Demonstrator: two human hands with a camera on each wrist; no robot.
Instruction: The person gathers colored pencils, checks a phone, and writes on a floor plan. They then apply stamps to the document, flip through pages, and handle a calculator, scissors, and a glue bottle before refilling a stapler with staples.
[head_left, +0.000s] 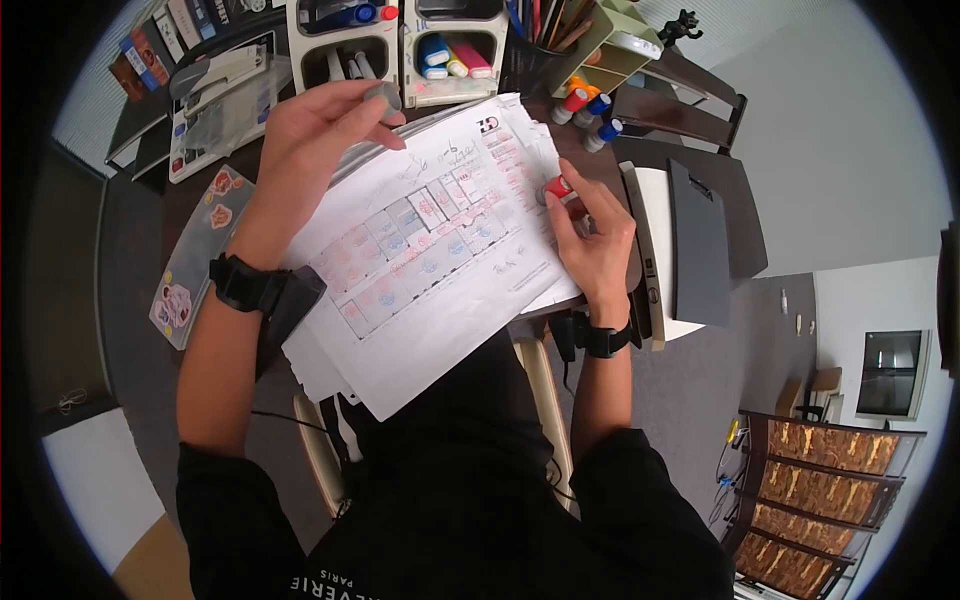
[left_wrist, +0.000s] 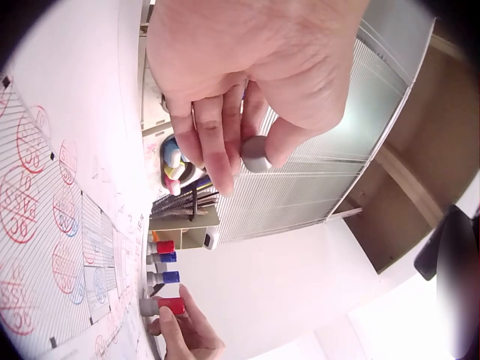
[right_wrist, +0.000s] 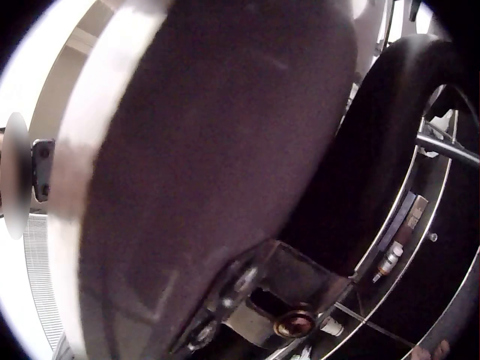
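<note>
Left hand (left_wrist: 259, 75), closest to the left wrist camera, pinches one grey cap (left_wrist: 256, 155) between thumb and fingers; beyond it, the right hand's (left_wrist: 191, 331) fingers grip one red stamp (left_wrist: 172, 305), grey end toward the paper (left_wrist: 67, 217). Whether that end touches cannot be told. If this is stamping, as it seems, hold the stamp square, set its face flat on a bare patch, press evenly and lift straight, since sliding would smear; hold the cap well off the marks. Three more stamps stand together, one red (left_wrist: 163, 246) and two blue (left_wrist: 171, 277), making four. From the head view, those three stand near the far right corner of the surface (head_left: 605, 165), while the gripped stamp is nearer its right edge, at the paper's side. The top sheet overhangs the near edge, so pressing there would likely lack backing. Along the far edge are two white holders (head_left: 455, 97), one bearing what look like four highlighters (head_left: 470, 60), and one pen pot (head_left: 530, 65). At the right wrist view, one dark panel (right_wrist: 210, 150) and a metal fitting (right_wrist: 247, 324) show; neither hand can be made out.
</note>
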